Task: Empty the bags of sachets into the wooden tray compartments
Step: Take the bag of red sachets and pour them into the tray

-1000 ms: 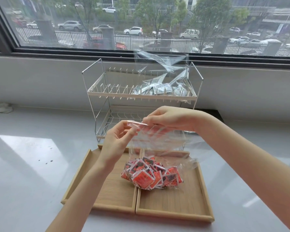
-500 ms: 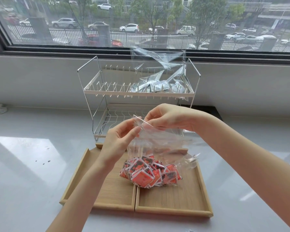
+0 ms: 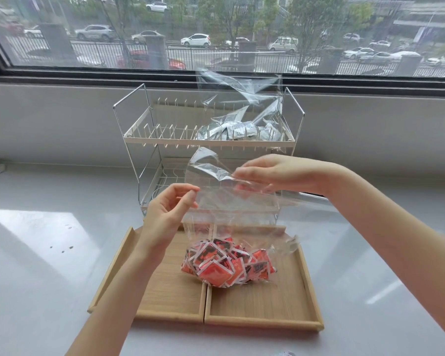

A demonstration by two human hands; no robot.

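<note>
Clear bag of red sachets [image 3: 229, 265] held upright over the wooden tray [image 3: 303, 322], both hands at its mouth.

Left hand [image 3: 165, 214] pinching the near-left film edge between thumb and forefinger; right hand [image 3: 275, 173] gripping the far lip, fingers curled onto the plastic; hands apart, mouth spread between them. Sachets red-orange, black and white, bunched at the bag bottom, straddling the divider between the two compartments; resting or just above, cannot tell. Open tray floor on both sides and toward the near rim; bare white counter [image 3: 49, 253] around. Behind, wire rack [image 3: 144, 140] with a second bag of silvery sachets [image 3: 239, 129] on the top shelf. Right fingertips blurred behind film; forearms cut off by the frame.
</note>
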